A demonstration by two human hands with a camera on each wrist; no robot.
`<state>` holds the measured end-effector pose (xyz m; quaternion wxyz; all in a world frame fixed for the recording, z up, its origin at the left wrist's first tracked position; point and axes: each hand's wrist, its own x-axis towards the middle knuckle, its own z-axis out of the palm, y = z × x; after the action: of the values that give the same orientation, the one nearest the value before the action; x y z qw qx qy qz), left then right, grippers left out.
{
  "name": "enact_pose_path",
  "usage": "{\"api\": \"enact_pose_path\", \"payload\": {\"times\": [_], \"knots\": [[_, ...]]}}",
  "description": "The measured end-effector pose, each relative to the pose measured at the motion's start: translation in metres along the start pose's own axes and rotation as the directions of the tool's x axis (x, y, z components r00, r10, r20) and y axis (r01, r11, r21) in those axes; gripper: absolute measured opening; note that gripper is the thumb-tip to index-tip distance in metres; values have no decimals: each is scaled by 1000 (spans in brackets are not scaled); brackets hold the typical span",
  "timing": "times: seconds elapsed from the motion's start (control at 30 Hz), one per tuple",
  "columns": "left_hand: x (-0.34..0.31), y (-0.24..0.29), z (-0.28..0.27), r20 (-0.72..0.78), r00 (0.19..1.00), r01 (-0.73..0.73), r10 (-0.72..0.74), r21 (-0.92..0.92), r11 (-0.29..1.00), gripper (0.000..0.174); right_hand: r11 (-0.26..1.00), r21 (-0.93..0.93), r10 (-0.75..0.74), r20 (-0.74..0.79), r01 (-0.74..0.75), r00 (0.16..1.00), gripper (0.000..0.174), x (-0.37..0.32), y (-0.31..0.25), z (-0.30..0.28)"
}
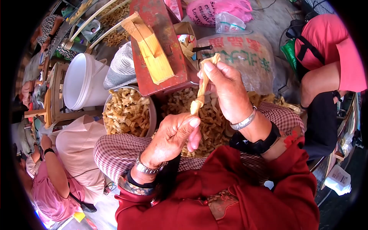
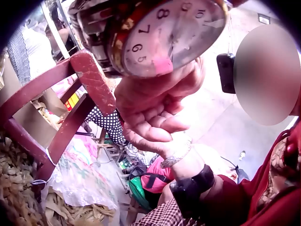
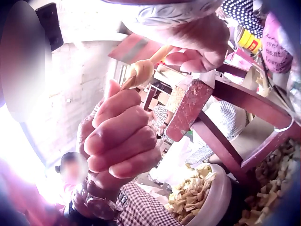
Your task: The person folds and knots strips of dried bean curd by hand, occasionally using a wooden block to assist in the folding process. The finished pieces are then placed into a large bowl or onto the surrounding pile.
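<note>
A pale yellow strip [image 1: 203,86], fibrous and soft-looking, stretches between both hands over the lap in the head view. Its knot [image 3: 141,74] shows plainly in the right wrist view. My left hand [image 1: 170,134] pinches the lower end just below the knot, thumb on top. Higher up, my right hand [image 1: 229,90] pinches the other end between thumb and fingers. Beneath the hands lies a heap of short knotted yellow pieces [image 1: 212,124]. In the left wrist view a wristwatch [image 2: 174,35] covers part of the left hand, and the strip is hidden there.
A red wooden bench [image 1: 151,82] ahead bears a wide yellow strip [image 1: 155,57]. A bowl [image 1: 152,120] full of pieces stands left, near a white bucket [image 1: 82,82]. Behind the right hand lies a printed sack [image 1: 245,57]. People sit on both sides.
</note>
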<state>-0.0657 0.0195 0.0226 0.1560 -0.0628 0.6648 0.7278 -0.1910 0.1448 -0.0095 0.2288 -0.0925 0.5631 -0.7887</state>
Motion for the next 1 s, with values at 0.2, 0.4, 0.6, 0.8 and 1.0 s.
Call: {"api": "enact_pose_path", "payload": {"times": [0.2, 0.4, 0.6, 0.8, 1.0], "knots": [[0, -1, 6, 25, 999, -23, 27, -143, 989, 45, 997, 67, 34, -53, -30, 998, 26, 2, -9, 3], [-5, 2, 14, 106, 992, -60, 75, -134, 989, 42, 998, 61, -1, -6, 1, 1000, 26, 3, -11, 2], [9, -9, 10, 21, 985, -167, 173, -172, 971, 52, 998, -61, -33, 28, 34, 999, 25, 8, -21, 1], [20, -9, -2, -49, 998, -57, 37, -511, 858, 64, 999, 21, 42, 179, -47, 983, 21, -8, -14, 10], [19, -10, -12, -51, 998, -65, 47, -474, 878, 49, 998, 45, 30, 210, -40, 977, 22, -7, -8, 10]]}}
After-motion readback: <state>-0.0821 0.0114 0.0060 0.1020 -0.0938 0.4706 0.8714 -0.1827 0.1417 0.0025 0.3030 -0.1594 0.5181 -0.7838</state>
